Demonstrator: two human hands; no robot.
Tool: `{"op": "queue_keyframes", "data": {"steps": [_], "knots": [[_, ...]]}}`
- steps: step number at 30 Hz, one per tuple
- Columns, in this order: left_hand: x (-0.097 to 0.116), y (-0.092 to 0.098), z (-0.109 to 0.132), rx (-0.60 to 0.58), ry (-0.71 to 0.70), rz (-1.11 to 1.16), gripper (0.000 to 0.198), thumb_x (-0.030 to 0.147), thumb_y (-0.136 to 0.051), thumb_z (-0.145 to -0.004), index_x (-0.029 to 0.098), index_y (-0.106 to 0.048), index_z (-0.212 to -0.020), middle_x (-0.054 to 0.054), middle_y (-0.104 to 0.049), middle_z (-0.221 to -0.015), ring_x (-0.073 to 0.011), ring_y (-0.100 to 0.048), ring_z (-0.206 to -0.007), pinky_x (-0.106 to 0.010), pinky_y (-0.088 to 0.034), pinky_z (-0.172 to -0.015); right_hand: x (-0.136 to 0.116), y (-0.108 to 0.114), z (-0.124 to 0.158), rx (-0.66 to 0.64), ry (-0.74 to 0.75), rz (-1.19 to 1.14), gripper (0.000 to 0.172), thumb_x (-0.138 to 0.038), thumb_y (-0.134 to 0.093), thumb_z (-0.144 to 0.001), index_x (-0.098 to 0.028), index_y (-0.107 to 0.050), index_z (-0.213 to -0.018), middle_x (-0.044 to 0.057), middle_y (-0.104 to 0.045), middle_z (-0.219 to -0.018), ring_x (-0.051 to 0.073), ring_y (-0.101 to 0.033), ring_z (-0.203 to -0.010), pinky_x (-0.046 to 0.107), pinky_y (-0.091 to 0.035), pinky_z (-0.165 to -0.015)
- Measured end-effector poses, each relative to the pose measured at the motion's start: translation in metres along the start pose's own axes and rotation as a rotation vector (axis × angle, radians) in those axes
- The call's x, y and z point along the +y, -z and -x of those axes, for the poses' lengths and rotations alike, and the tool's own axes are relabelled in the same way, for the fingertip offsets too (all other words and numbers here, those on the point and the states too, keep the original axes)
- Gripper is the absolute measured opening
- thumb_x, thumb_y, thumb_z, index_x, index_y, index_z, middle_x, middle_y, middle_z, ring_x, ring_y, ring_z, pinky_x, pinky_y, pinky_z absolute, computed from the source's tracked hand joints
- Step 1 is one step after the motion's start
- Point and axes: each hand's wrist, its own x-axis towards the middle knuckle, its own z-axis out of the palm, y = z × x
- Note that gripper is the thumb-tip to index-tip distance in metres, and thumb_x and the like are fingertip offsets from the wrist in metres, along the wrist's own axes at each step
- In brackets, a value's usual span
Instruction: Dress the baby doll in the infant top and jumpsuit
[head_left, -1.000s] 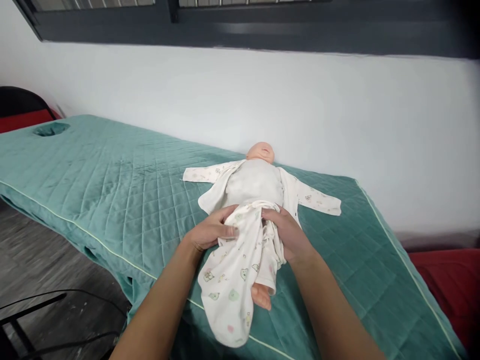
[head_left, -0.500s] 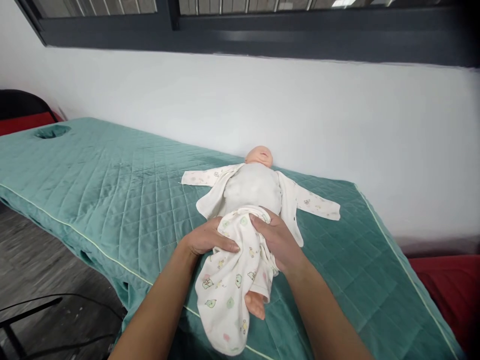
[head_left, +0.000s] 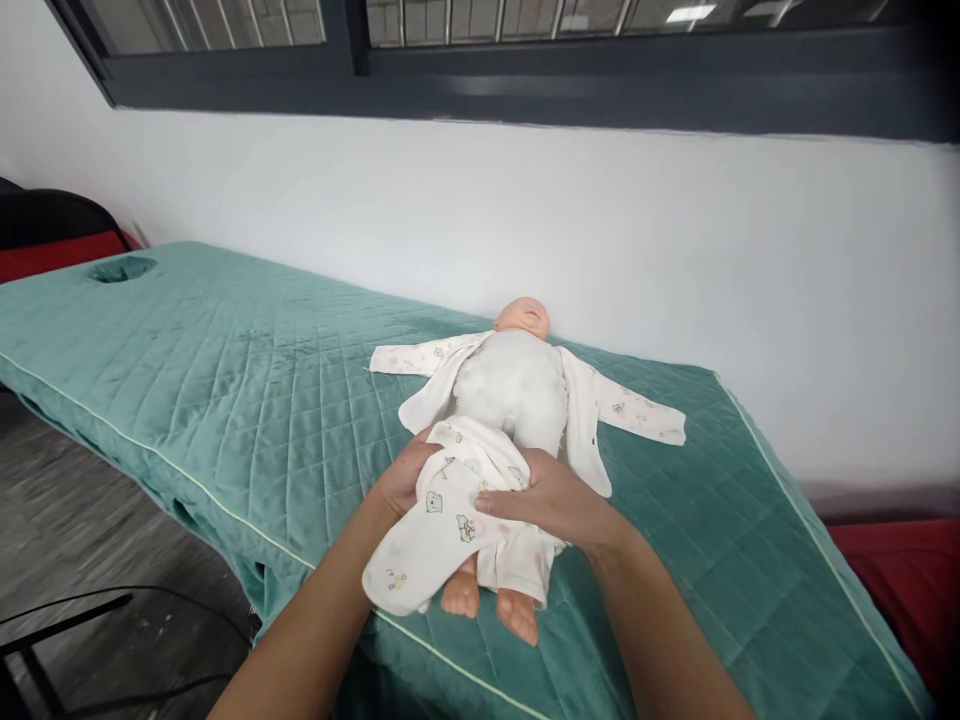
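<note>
A baby doll (head_left: pixel 510 385) lies on its back on the green quilted bed cover, its head toward the wall. Its white printed jacket (head_left: pixel 586 432) is spread open under it, sleeves stretched out to both sides. Over the doll's hips and legs, white printed pants (head_left: pixel 450 510) are bunched up, with both feet showing below. My left hand (head_left: pixel 409 475) is closed on the left side of the bunched cloth, its fingers partly hidden. My right hand (head_left: pixel 551 500) grips the cloth at the right, thumb on top.
The green quilted bed (head_left: pixel 247 370) stretches far to the left and has a face hole (head_left: pixel 121 268). Behind it rises a white wall (head_left: pixel 675 240) under a dark window frame. Red chairs stand at the far left and at the right (head_left: pixel 896 570). A black metal stand is at the lower left.
Both feet of the doll now show, where one showed before. The hanging cloth has shifted up and left. My right thumb has moved down and left across the cloth.
</note>
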Motion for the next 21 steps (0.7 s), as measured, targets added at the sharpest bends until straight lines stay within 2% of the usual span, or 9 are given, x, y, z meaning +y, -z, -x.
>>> {"op": "queue_keyframes", "data": {"steps": [5,7,9,12,13,15,18,21], "knots": [[-0.001,-0.006,-0.001,-0.037,0.006,0.026,0.037,0.016,-0.079,-0.053,0.011,-0.074,-0.089,-0.008,-0.074,-0.078,-0.0255,-0.069,-0.078,-0.033,-0.054,-0.072,0.013,-0.002,-0.006,0.174,-0.013,-0.378,0.041,-0.033,-0.078,-0.076,-0.02,-0.069,-0.113,0.003,-0.075,-0.094,0.022,-0.069,-0.09,0.033,-0.052,-0.08],[-0.001,-0.008,0.0,-0.041,0.017,0.0,0.042,0.018,-0.083,-0.053,0.01,-0.074,-0.093,-0.008,-0.074,-0.081,-0.0253,-0.069,-0.079,-0.033,-0.054,-0.073,0.017,-0.002,-0.008,0.219,-0.002,-0.493,0.039,-0.029,-0.08,-0.073,-0.02,-0.07,-0.109,0.003,-0.075,-0.09,0.022,-0.07,-0.087,0.033,-0.053,-0.079],[0.0,-0.007,0.0,-0.095,0.023,-0.033,0.048,0.027,-0.087,-0.053,0.01,-0.074,-0.096,-0.01,-0.074,-0.084,-0.0248,-0.069,-0.08,-0.032,-0.053,-0.072,0.02,-0.002,-0.01,0.256,0.033,-0.553,0.034,-0.027,-0.08,-0.072,-0.019,-0.071,-0.104,0.004,-0.076,-0.088,0.022,-0.07,-0.087,0.033,-0.053,-0.082],[0.002,-0.001,-0.001,-0.275,0.011,-0.071,0.066,0.047,-0.089,-0.051,0.011,-0.073,-0.103,-0.011,-0.074,-0.09,-0.0235,-0.068,-0.08,-0.028,-0.052,-0.068,0.02,-0.002,-0.01,0.311,0.073,-0.595,0.03,-0.026,-0.08,-0.072,-0.018,-0.072,-0.099,0.005,-0.075,-0.088,0.022,-0.07,-0.09,0.035,-0.052,-0.087],[0.004,0.001,-0.001,-0.343,0.016,-0.087,0.07,0.049,-0.09,-0.049,0.011,-0.073,-0.105,-0.011,-0.073,-0.092,-0.0226,-0.067,-0.079,-0.027,-0.051,-0.067,0.02,-0.003,-0.01,0.325,0.074,-0.598,0.029,-0.027,-0.08,-0.072,-0.017,-0.072,-0.098,0.005,-0.075,-0.088,0.023,-0.069,-0.09,0.035,-0.052,-0.087],[0.006,0.005,-0.002,-0.451,0.051,-0.14,0.071,0.042,-0.093,-0.046,0.011,-0.072,-0.107,-0.01,-0.073,-0.091,-0.02,-0.065,-0.077,-0.025,-0.05,-0.065,0.02,-0.003,-0.01,0.342,0.069,-0.582,0.028,-0.029,-0.08,-0.072,-0.017,-0.072,-0.096,0.005,-0.075,-0.087,0.023,-0.069,-0.09,0.033,-0.052,-0.084],[0.009,0.007,-0.003,-0.473,0.098,-0.213,0.06,0.028,-0.092,-0.049,0.011,-0.074,-0.103,-0.008,-0.072,-0.085,-0.0165,-0.063,-0.072,-0.024,-0.05,-0.065,0.019,-0.005,-0.009,0.326,0.072,-0.505,0.03,-0.032,-0.08,-0.073,-0.017,-0.072,-0.098,0.005,-0.075,-0.09,0.023,-0.068,-0.094,0.031,-0.052,-0.081],[0.008,0.008,-0.002,-0.424,0.113,-0.196,0.052,0.029,-0.09,-0.053,0.01,-0.074,-0.099,-0.008,-0.071,-0.081,-0.0173,-0.064,-0.07,-0.026,-0.051,-0.065,0.017,-0.006,-0.008,0.278,0.071,-0.416,0.037,-0.036,-0.076,-0.077,-0.018,-0.07,-0.108,0.006,-0.074,-0.097,0.023,-0.067,-0.096,0.031,-0.052,-0.08]]}}
